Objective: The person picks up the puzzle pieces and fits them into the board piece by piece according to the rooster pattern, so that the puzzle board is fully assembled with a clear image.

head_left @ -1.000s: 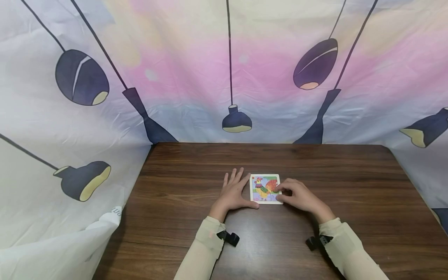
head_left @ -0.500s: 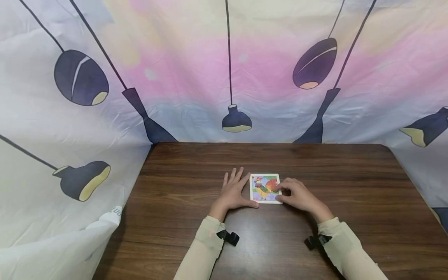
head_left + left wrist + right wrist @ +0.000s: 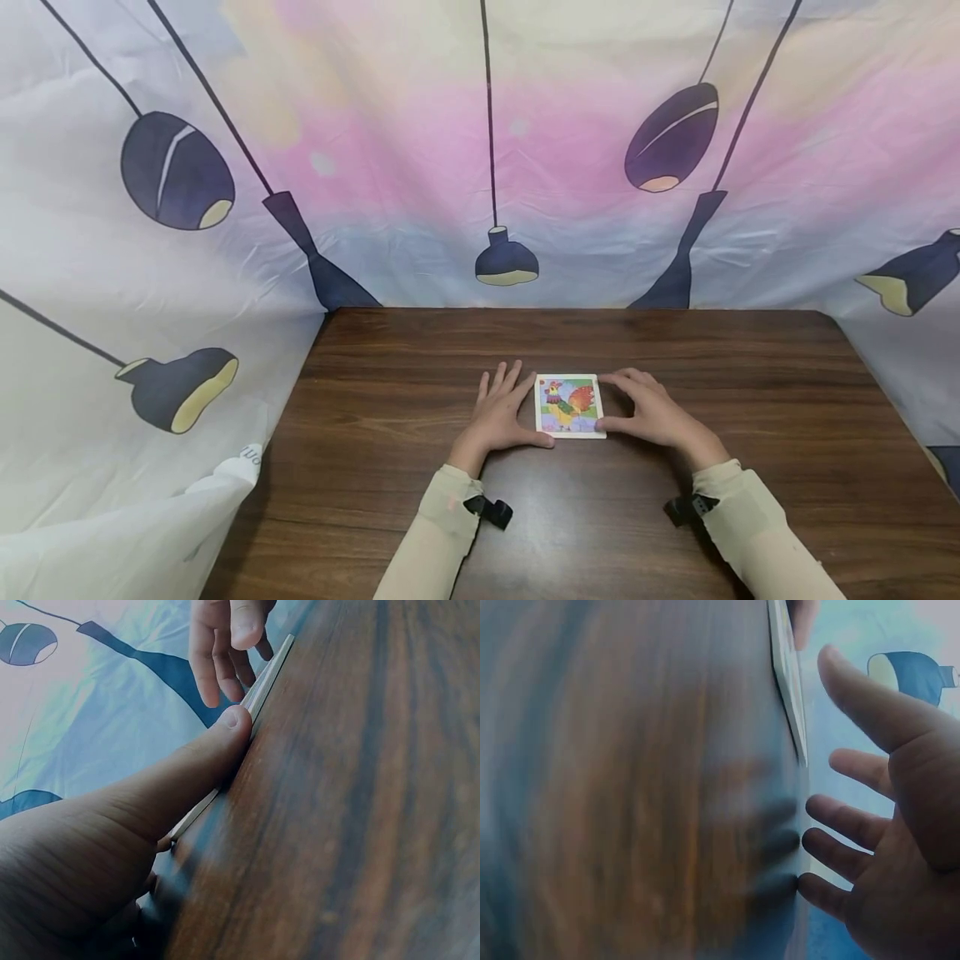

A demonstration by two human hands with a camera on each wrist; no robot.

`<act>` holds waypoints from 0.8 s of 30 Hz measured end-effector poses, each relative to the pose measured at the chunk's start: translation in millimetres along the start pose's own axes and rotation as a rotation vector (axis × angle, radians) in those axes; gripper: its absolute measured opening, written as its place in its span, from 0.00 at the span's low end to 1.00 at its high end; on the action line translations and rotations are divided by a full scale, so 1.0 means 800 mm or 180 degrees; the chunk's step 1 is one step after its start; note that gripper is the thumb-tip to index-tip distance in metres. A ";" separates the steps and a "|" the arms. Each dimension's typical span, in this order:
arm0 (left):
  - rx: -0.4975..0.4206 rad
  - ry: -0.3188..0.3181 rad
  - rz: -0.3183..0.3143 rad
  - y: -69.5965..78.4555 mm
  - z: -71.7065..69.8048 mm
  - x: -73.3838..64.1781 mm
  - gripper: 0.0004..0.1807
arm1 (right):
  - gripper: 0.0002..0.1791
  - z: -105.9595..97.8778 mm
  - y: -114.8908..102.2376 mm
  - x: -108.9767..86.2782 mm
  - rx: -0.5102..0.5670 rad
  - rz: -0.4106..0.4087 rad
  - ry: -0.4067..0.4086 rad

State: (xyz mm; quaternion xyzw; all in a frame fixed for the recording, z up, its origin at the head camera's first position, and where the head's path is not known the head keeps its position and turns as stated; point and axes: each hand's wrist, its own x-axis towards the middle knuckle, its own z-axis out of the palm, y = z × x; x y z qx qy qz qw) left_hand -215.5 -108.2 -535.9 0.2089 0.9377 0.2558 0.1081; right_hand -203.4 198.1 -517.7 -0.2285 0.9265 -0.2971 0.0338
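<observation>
A small square jigsaw puzzle (image 3: 567, 406) with a white border and a rooster picture lies flat on the table (image 3: 405, 350). Along its left side my left hand (image 3: 498, 421) is spread, forefinger by the upper corner and thumb against the lower left edge. The left wrist view shows that thumb (image 3: 234, 724) at the board's edge (image 3: 271, 679). At the right side, my right hand (image 3: 656, 414) has thumb and fingers apart around the right border. In the right wrist view its fingers (image 3: 844, 817) are extended and nothing is between them.
A dark wood-grain table spreads out on all sides of the puzzle. Behind it and to the left hangs a cloth backdrop (image 3: 420, 150) printed with lamps. Each wrist carries a black strap mount, such as the left one (image 3: 489, 508).
My right hand has opened from a pinching pose over the puzzle's right part and drawn back slightly right, uncovering the rooster's tail. My left hand stays in place.
</observation>
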 end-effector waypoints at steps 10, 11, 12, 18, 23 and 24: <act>-0.0063 -0.0011 0.0018 0.000 -0.002 0.003 0.67 | 0.63 -0.010 0.003 0.007 -0.0098 0.0081 -0.0436; -0.0051 -0.0016 0.0023 0.000 -0.002 0.003 0.67 | 0.64 -0.010 0.003 0.007 -0.0120 0.0074 -0.0453; -0.0055 -0.0017 0.0035 0.000 -0.002 0.003 0.67 | 0.64 -0.010 0.003 0.007 -0.0133 0.0072 -0.0471; -0.0137 -0.0088 0.0053 -0.003 -0.006 0.001 0.67 | 0.63 -0.009 0.005 0.008 -0.0132 0.0084 -0.0532; -0.0141 -0.0130 0.0131 -0.007 -0.021 -0.007 0.65 | 0.62 -0.009 0.004 0.007 -0.0223 0.0108 -0.0461; -0.0051 -0.0109 0.0176 -0.008 -0.025 -0.010 0.65 | 0.63 -0.010 0.004 0.007 -0.0274 0.0105 -0.0431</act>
